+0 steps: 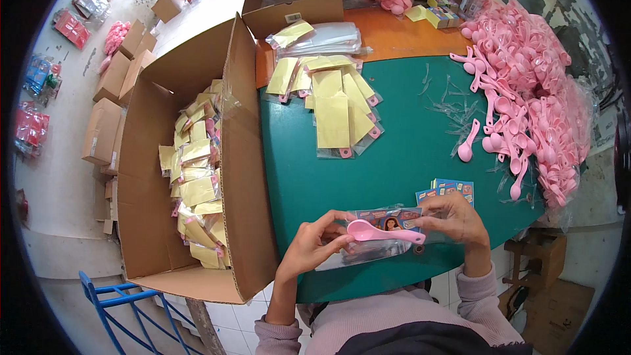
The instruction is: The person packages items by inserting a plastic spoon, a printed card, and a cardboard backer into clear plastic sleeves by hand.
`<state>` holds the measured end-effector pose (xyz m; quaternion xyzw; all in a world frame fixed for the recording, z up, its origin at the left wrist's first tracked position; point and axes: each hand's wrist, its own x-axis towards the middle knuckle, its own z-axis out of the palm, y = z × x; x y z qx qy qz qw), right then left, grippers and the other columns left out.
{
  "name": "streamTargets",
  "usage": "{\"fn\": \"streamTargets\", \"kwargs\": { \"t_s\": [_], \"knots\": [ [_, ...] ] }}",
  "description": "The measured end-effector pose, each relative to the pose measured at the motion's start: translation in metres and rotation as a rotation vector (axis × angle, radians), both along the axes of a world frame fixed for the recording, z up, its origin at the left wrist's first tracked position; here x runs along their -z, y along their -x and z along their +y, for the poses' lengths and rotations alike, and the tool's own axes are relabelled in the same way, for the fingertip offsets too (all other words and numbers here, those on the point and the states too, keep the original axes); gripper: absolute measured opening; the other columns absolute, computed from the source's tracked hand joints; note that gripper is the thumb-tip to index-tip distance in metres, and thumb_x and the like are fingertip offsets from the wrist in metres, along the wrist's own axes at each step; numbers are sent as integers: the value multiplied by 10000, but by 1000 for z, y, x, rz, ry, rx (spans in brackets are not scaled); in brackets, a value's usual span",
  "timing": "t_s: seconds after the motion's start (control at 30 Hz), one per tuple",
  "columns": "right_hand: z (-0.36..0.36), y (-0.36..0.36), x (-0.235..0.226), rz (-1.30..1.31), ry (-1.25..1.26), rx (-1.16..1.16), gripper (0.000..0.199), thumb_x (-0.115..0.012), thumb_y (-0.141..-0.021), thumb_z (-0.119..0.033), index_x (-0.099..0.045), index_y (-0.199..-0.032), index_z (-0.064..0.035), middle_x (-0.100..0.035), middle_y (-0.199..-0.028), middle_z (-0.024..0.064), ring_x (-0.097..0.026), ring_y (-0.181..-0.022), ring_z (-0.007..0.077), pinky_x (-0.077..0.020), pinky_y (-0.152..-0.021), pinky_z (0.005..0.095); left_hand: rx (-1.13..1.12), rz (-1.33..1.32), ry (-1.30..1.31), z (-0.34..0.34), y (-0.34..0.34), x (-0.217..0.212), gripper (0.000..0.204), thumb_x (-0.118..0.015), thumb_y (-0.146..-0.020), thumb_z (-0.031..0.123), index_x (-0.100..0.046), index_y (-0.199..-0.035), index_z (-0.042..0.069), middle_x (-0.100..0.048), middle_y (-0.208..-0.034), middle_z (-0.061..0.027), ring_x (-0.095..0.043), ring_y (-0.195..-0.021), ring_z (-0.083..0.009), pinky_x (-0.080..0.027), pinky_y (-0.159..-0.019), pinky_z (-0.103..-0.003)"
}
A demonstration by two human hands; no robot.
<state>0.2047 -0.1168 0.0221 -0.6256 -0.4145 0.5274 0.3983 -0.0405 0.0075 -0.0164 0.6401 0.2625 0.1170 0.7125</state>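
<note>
A pink spoon (383, 231) was held over the near edge of the green table (407, 151). Its bowl end was pinched by the fingers of the left hand (311, 246). Its handle end was gripped by the right hand (455, 218), together with a clear bag with a picture card (388, 222). A big heap of pink spoons (536, 85) was piled at the right edge. Packed yellow bags (332, 102) were laid near the far left corner. More were stacked in the open cardboard box (246, 177) beside the left edge.
</note>
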Motion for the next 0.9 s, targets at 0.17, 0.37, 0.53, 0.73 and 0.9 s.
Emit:
{"fn": "streamTargets", "kwargs": {
  "t_s": [0.17, 0.37, 0.53, 0.73, 0.9],
  "knots": [
    [8, 14, -8, -245, -167, 122, 127, -679, -753, -99, -636, -820, 0, -617, -759, 50, -565, -628, 110, -458, -595, 256, -196, 184, -423, -11, -12, -13, 346, -520, -902, 134, -407, -1209, 19, -645, -875, -137, -644, -816, -204, -517, -647, -279],
    [18, 40, -8, -653, -474, -81, 283, -686, -722, -152, -611, -973, -44, -608, -898, 99, -591, -822, 246, -471, -706, 321, -160, -105, 317, -39, -7, 2, 493, -266, -979, 238, -23, -1390, 115, -589, -1031, -212, -609, -939, -269, -503, -764, -339],
    [12, 54, 9, -669, -383, -360, 269, -645, -755, -162, -555, -989, -63, -547, -942, 102, -555, -871, 277, -449, -731, 375, -171, -55, 405, -45, -1, 9, 528, -292, -974, 159, 17, -1400, 112, -561, -1103, -218, -591, -990, -253, -500, -818, -330],
    [16, 64, 24, -769, -405, -406, 188, -622, -754, -110, -525, -904, -52, -494, -854, 101, -528, -840, 271, -428, -710, 378, -276, 119, 100, -54, -3, 6, 474, -295, -968, 115, -87, -1394, 105, -588, -1034, -195, -612, -935, -234, -521, -764, -316],
    [16, 66, 24, -754, -403, -441, 178, -622, -759, -128, -513, -878, -53, -487, -852, 98, -521, -829, 274, -414, -710, 376, -270, 110, 159, -59, -2, 11, 456, -330, -962, 132, -159, -1380, 80, -637, -941, -176, -631, -898, -239, -515, -785, -339]
  ]
}}
